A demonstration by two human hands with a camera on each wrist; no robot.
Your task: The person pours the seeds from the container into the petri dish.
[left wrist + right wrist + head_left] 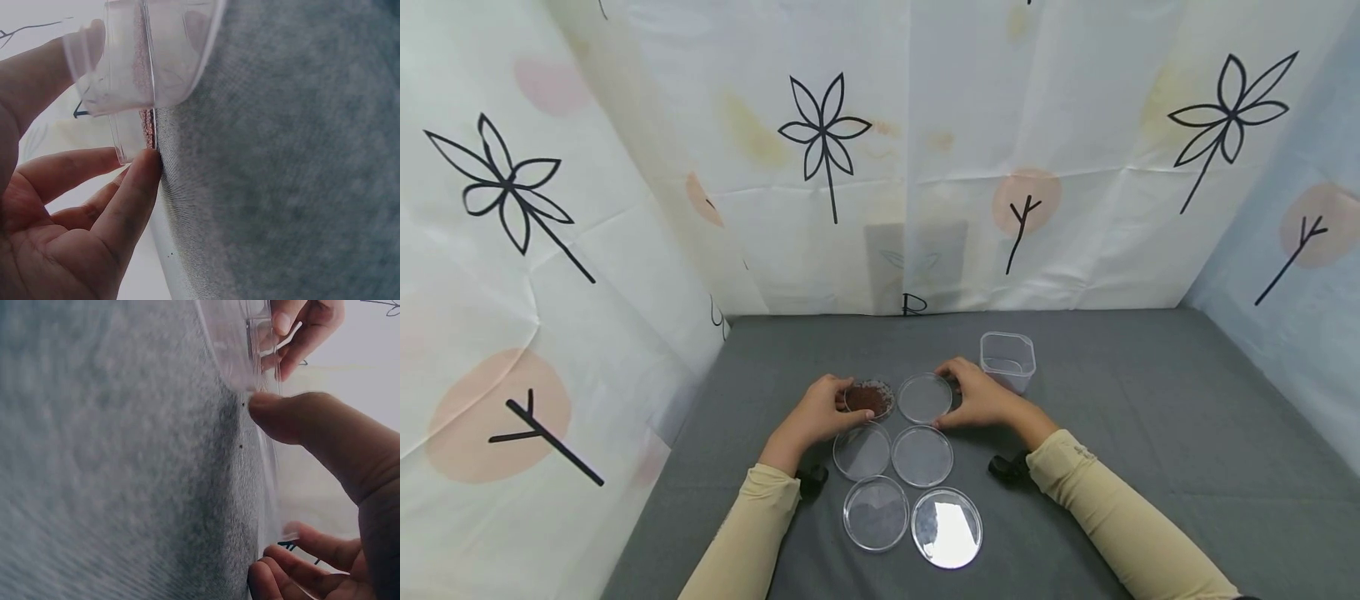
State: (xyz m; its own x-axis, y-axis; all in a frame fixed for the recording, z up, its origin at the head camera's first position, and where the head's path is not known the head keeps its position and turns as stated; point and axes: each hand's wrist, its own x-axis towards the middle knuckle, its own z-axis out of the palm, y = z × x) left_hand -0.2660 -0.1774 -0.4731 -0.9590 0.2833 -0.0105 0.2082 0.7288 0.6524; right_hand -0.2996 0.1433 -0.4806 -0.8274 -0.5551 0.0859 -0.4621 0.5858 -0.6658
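Observation:
A round clear petri dish [870,398] holds dark reddish-brown granules, with paler bits along its far rim. My left hand [820,410] grips it at the left edge, thumb on the near side and fingers beyond; the granules [149,128] show edge-on in the left wrist view. Just right of it is a clear round dish [925,398], with no granules visible in it. My right hand [983,398] holds this one between thumb [281,419] and fingers at its right side. Whether it is a dish or a lid, I cannot tell.
Nearer the person lie several clear round dishes or lids [922,457] in pairs, one [947,528] with a bright reflection. A clear plastic tub [1007,360] stands behind the right hand. Grey cloth [1112,400] covers the table; patterned curtains [962,150] surround it.

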